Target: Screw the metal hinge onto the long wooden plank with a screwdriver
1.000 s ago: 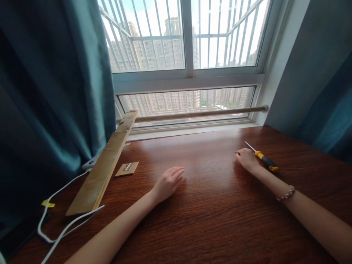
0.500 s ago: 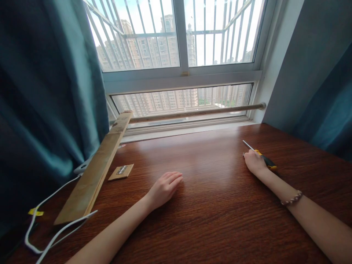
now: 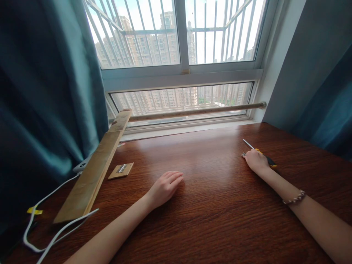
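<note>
My left hand (image 3: 164, 189) lies palm down on the brown wooden table, with its fingers stretched forward and nothing seen in them. On the right side, my right hand (image 3: 257, 161) is low over the table, a beaded bracelet on its wrist. A small shiny metal piece (image 3: 243, 155) shows at its fingertips, too small to name. Just behind this hand lies a screwdriver (image 3: 271, 162) with a yellow and black handle. Its thin shaft points to the far left, and my hand hides much of the handle. Left of my left hand is a cardboard square (image 3: 117, 175) carrying a dark and silvery strip.
A long wooden board (image 3: 90, 170) leans along the left side, near a white cable (image 3: 59, 238) and a yellow tag (image 3: 35, 211). A pole (image 3: 198, 110) crosses in front of the barred window. Blue curtains (image 3: 55, 73) hang at the left.
My right hand has shifted slightly right and covers more of the screwdriver's handle; the metal piece at its fingertips shows more clearly. The screwdriver and my left hand are nearly unmoved.
</note>
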A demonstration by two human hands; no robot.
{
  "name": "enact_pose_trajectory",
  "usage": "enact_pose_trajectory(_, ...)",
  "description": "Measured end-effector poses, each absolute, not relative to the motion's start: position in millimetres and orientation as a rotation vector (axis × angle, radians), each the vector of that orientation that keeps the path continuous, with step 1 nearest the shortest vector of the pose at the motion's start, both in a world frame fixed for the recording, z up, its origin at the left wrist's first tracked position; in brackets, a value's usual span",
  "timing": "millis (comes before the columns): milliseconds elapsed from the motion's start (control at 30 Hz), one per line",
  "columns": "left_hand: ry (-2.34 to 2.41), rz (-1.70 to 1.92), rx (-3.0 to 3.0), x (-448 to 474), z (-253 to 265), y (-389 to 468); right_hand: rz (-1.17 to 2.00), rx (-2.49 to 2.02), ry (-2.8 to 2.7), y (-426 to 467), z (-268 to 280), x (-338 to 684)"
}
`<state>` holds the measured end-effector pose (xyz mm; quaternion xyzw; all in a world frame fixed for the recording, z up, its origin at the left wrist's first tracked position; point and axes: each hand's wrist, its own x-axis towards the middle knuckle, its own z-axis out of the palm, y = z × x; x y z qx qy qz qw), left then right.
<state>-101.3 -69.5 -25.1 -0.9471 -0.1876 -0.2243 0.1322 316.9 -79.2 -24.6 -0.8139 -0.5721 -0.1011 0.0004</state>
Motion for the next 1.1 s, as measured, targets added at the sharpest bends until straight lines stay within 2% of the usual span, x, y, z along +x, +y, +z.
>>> enact_pose_trajectory(833,-0.691,-0.759,-2.803,-102.5,-27.5,-69.7,-0.283,-2.612,-1.733,-84.7,-19.3,313.0)
enact_pose_trajectory(1100,-1.239,-0.811,-2.565,-124.7,-24.3,-46.6,-0.733,-2.334,-1.944,-103.6,-16.6,273.5)
